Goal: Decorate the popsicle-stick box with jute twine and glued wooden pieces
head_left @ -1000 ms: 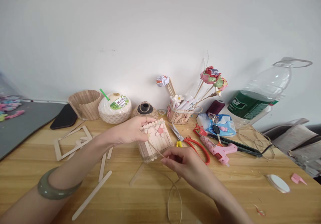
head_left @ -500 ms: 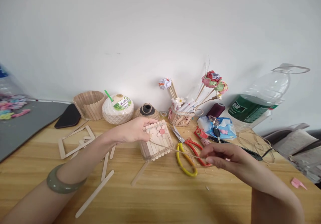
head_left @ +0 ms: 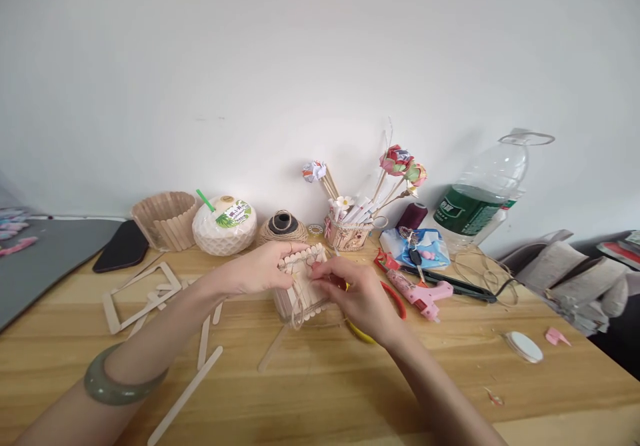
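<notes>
We have the wooden box (head_left: 311, 306) at mid-table (head_left: 350, 393); our left hand (head_left: 277, 266) pinches its upper edge; string (head_left: 299, 307) loops over its front; our right hand (head_left: 357, 293) bunches its fingers there, on what we cannot tell; behind, the coconut's (head_left: 217, 238) label (head_left: 234, 213) has writing too small to read; the bottle's (head_left: 505, 173) green wrapper (head_left: 467, 211) shows white characters.

A white coconut (head_left: 225, 234) with a green straw (head_left: 205, 200) sat left of centre. A green-labelled bottle (head_left: 473, 210) stood at right.

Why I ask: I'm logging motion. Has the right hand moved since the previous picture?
Yes: the right hand moved left of the glue gun it mostly hid.
</notes>
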Demonstrator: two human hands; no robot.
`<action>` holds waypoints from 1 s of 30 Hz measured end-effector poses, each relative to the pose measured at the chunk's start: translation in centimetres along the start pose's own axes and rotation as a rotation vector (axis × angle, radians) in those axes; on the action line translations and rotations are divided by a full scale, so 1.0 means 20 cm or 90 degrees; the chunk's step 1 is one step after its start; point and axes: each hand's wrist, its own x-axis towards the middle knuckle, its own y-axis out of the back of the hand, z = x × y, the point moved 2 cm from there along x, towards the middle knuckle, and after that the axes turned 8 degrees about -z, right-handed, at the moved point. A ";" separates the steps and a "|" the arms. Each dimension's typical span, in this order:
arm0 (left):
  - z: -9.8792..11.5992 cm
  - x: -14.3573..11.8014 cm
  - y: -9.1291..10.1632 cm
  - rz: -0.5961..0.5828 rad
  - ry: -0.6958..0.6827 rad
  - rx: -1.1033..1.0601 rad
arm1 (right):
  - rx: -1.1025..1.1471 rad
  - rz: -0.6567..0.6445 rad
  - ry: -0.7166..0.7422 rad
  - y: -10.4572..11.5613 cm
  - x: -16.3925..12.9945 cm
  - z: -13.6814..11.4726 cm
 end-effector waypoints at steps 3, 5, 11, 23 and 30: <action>0.00 0.00 0.00 0.005 0.008 0.010 | 0.007 0.045 -0.021 0.00 0.01 0.03; 0.00 0.00 0.00 0.005 0.008 0.012 | 0.004 0.053 -0.018 0.01 -0.01 0.04; -0.03 0.01 0.00 0.012 -0.019 -0.051 | -0.001 0.028 -0.011 0.01 -0.06 0.06; 0.00 0.00 0.02 0.010 -0.022 -0.011 | -0.010 0.002 -0.093 0.05 0.01 0.03; -0.01 -0.01 0.01 -0.027 0.008 0.097 | -0.067 -0.071 -0.116 0.08 0.07 -0.01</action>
